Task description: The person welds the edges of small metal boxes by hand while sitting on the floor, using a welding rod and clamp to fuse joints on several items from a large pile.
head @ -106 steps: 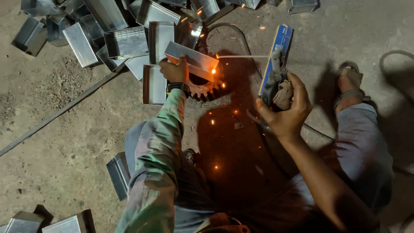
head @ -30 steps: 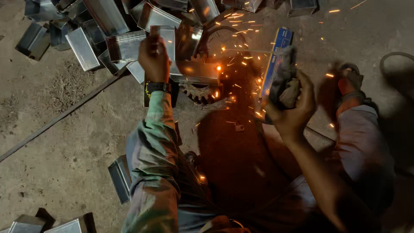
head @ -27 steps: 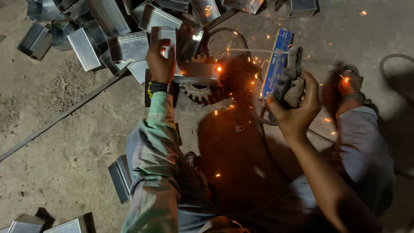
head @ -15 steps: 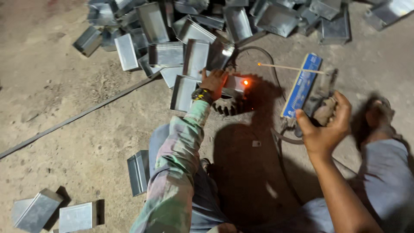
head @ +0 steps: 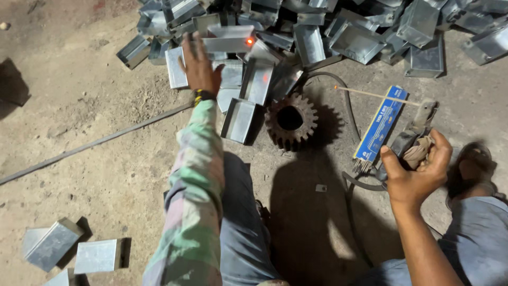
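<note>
Left hand (head: 199, 63), upper left-centre of the frame: fingers spread and extended, palm down, reaching over the pile of folded sheet-metal boxes (head: 296, 37); no box is gripped, and whether the fingertips touch the metal cannot be told. Just right of the fingertips lies a flat grey box piece (head: 228, 41) with a small glowing orange spot (head: 248, 40) at its right end. A dark band with yellow sits on the wrist, above a pale plaid sleeve (head: 196, 196). Right hand (head: 418, 172), right of centre: fingers curled closed around the electrode holder (head: 415, 132) together with a wad of cloth; a thin welding rod (head: 378, 95) projects from the holder toward the upper left, its tip free in the air. Beside the holder, on the floor, lies a long blue packet of electrodes (head: 381, 124), rod ends showing at its lower end. A dark cable (head: 346, 106) curves past the packet. At centre, a toothed steel gear (head: 291, 121) sits on the floor (head: 79, 106), with an open box (head: 239, 119) leaning just to its left. A long thin rod (head: 95, 143) crosses the floor on the left. Three loose boxes (head: 69, 251) sit at lower left.
</note>
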